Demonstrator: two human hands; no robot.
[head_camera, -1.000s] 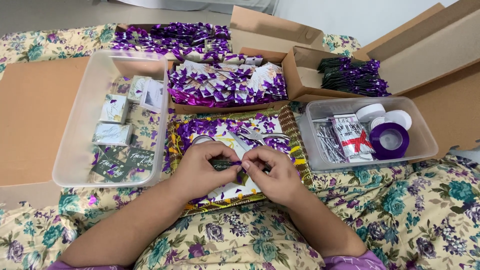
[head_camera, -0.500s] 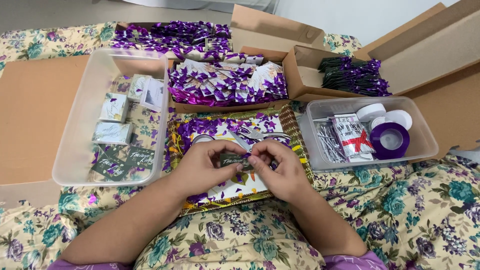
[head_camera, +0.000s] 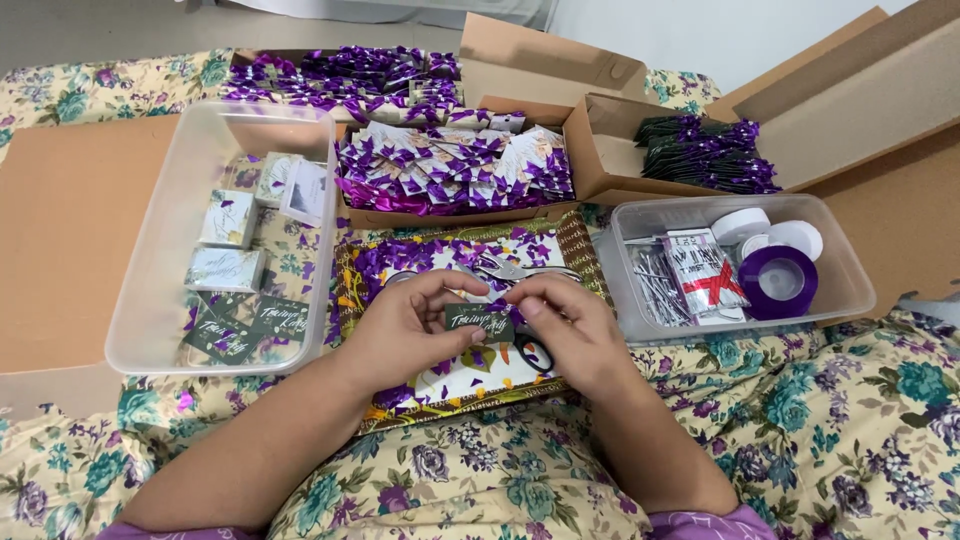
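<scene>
While both hands, left hand (head_camera: 400, 330) and right hand (head_camera: 570, 335), pinch a dark card (head_camera: 478, 320), scissors (head_camera: 520, 345) beneath the card lie half hidden.

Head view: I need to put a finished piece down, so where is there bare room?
Free: the brown cardboard sheet left of the clear plastic bin, and the floral cloth below the ribbon-roll tub. Crowded: the patterned tray under both hands and the bow-filled boxes behind.
</scene>
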